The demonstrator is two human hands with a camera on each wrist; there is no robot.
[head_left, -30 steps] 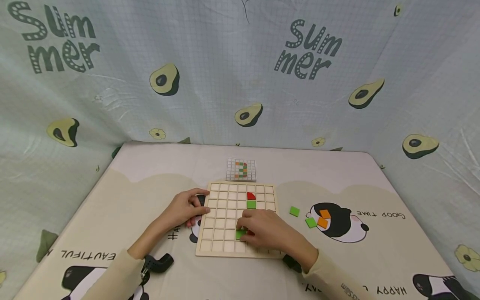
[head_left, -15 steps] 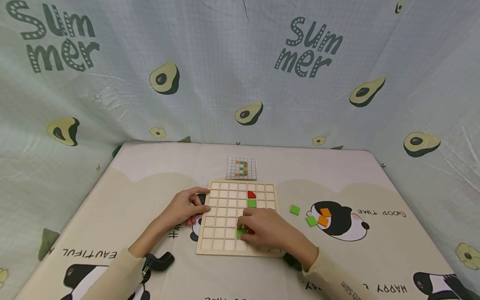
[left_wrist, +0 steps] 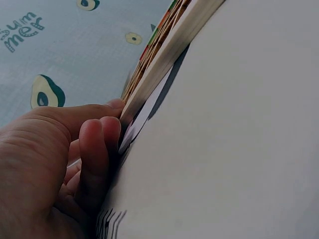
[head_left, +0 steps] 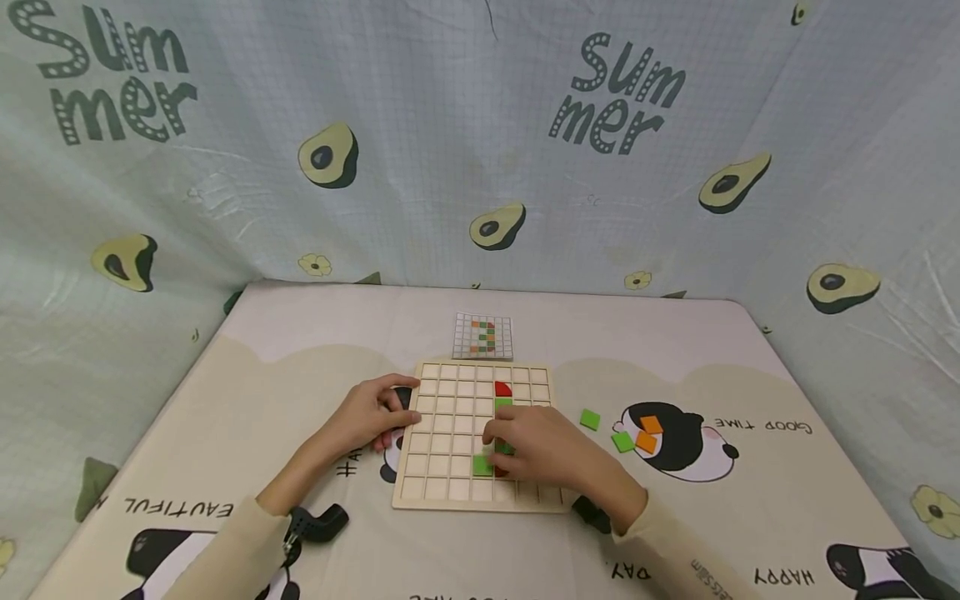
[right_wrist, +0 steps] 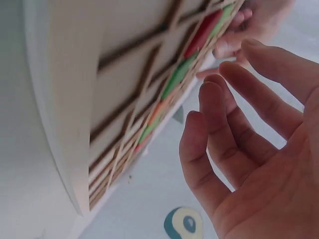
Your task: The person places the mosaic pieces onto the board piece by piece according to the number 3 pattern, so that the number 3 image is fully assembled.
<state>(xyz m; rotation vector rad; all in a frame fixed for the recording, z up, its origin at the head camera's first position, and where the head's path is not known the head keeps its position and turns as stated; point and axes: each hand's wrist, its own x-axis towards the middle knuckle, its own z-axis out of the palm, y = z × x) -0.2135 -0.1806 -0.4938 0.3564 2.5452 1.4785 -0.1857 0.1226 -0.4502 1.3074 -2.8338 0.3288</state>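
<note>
A wooden grid board (head_left: 442,450) lies on the table. Its left edge is touched by the thumb and forefinger of my left hand (head_left: 375,412); the other fingers curl beside it. Over the board's right half hovers my right hand (head_left: 543,446), fingers loosely bent and nothing between them. Just by its fingertips, a green square tile (head_left: 482,466) sits in a cell, beside a partly covered red tile (right_wrist: 203,35). Farther up that column are a green tile (right_wrist: 179,74) and an orange tile (right_wrist: 158,107). A red rounded tile (head_left: 503,389) tops the column.
Behind the board is a pattern card (head_left: 483,337) with a coloured grid. Loose green tiles (head_left: 590,419) and orange tiles (head_left: 646,442) lie on the table to the right. A printed curtain (head_left: 420,150) hangs at the back.
My right hand has let go of the green tile, which stays in its cell, and has shifted slightly up and right. My left hand has stayed at the board's edge.
</note>
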